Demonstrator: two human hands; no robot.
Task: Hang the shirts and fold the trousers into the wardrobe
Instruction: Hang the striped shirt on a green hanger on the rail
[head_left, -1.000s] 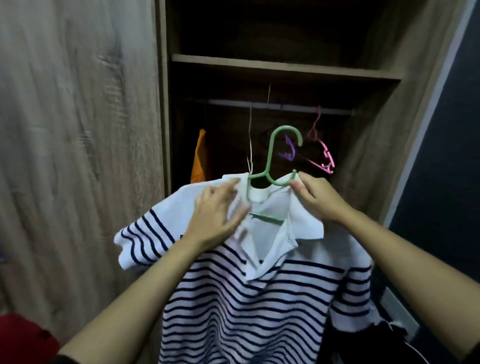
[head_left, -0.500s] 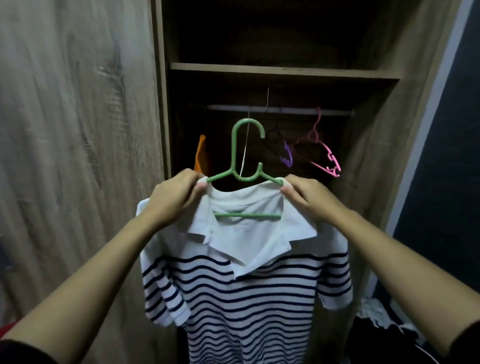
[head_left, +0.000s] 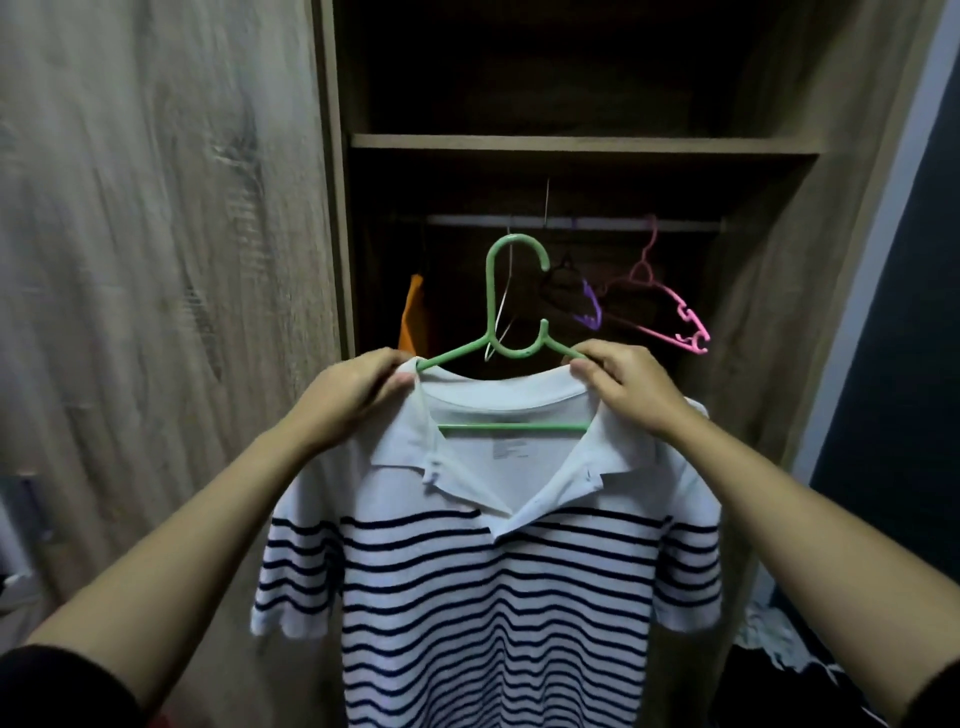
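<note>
Wood-grain wardrobe (head_left: 582, 144), dark blue wall (head_left: 893, 338)

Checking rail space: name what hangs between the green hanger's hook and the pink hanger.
Head view: a dark hanger and a purple hanger hang between them.

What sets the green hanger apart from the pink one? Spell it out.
The green hanger carries the striped shirt; the pink hanger is bare. The left hand and right hand grip the green hanger below the rail; the pink hanger hangs from the rail. The green hanger faces the camera; the pink hanger is turned aside. Both have hooks.
</note>
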